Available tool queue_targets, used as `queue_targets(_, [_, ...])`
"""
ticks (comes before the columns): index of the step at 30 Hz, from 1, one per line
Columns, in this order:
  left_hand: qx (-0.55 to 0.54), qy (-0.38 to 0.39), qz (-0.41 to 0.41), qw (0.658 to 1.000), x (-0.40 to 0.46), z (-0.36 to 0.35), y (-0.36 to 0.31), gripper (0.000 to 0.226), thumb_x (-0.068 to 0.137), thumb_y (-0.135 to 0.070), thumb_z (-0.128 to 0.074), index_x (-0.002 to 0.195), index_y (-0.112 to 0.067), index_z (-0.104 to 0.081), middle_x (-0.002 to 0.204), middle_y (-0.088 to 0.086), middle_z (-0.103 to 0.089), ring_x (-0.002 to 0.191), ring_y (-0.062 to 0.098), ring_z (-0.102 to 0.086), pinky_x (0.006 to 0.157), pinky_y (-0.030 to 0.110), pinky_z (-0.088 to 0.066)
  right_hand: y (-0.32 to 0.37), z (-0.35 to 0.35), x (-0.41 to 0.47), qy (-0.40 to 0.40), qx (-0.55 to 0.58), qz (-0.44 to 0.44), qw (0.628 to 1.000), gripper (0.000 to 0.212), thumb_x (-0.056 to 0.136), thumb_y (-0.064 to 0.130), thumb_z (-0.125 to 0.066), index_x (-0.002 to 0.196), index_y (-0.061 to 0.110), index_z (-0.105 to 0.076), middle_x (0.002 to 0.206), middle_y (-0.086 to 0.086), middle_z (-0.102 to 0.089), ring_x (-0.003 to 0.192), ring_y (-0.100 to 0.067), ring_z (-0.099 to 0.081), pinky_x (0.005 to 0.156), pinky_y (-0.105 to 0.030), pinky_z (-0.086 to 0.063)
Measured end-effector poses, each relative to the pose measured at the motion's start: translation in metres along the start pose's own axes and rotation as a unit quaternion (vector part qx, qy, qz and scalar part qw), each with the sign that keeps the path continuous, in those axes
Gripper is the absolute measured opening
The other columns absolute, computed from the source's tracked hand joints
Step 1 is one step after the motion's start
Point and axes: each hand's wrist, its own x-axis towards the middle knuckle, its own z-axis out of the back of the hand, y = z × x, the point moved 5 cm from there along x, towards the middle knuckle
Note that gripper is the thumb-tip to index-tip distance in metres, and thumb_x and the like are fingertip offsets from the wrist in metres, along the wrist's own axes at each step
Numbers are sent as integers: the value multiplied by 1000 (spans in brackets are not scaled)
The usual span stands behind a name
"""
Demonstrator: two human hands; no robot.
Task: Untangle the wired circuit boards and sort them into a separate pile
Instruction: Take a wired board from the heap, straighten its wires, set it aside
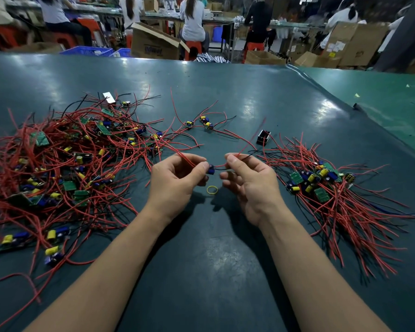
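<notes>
Two hands meet in the middle of the frame. The left hand (177, 174) pinches a small circuit board (210, 169) with red wires. The right hand (246, 178) pinches the wires coming off it. The wires could snag on the big messy pile (57, 159) at the left and drag more boards along if pulled hard. The board and its wires run left to right, toward the neat pile (321, 185) at the right.
</notes>
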Motion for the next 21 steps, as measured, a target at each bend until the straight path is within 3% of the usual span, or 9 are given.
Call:
queue_targets(6, [-75, -31, 59, 995, 3, 6, 5, 11, 86, -1, -67, 79, -9, -68, 65, -1, -70, 52, 10, -61, 55, 22, -54, 5, 5, 1, -42, -61, 46, 996, 15, 94, 11, -62, 80, 6, -63, 59, -1, -61, 46, -12, -59, 44, -20, -49])
queue_targets(9, [-96, -7, 88, 992, 3, 2, 8, 6, 89, -4, -65, 84, -8, -67, 69, 1, -71, 52, 11, -60, 54, 23, -54, 7, 5, 0, -37, -10, 32, 999, 16, 95, 10, -61, 80, 9, -59, 54, 0, -60, 45, -12, -58, 43, -20, -47])
queue_targets(12, [-112, -1, 106, 988, 3, 1, 11, 7, 91, -7, -62, 88, -7, -68, 71, 1, -71, 52, 12, -62, 55, 22, -54, 2, -3, -3, 27, 45, -23, 998, 8, 92, 7, -63, 83, 9, -64, 58, -1, -63, 49, -11, -61, 47, -18, -50])
queue_targets(16, [-150, 18, 131, 980, 4, -1, 12, 13, 93, -9, -59, 86, -3, -68, 68, 7, -69, 51, 13, -62, 54, 21, -53, -3, -16, -10, 130, 14, -44, 990, 11, 89, 2, -62, 91, 6, -72, 67, -4, -69, 58, -11, -67, 54, -16, -53])
queue_targets(21, [-142, 31, 132, 980, 3, -4, 14, 12, 91, -8, -62, 84, 0, -66, 61, 5, -62, 47, 11, -56, 49, 20, -49, 1, -9, -5, 62, -41, 23, 997, 9, 85, 7, -71, 79, 11, -76, 65, -3, -68, 52, -12, -61, 46, -18, -48])
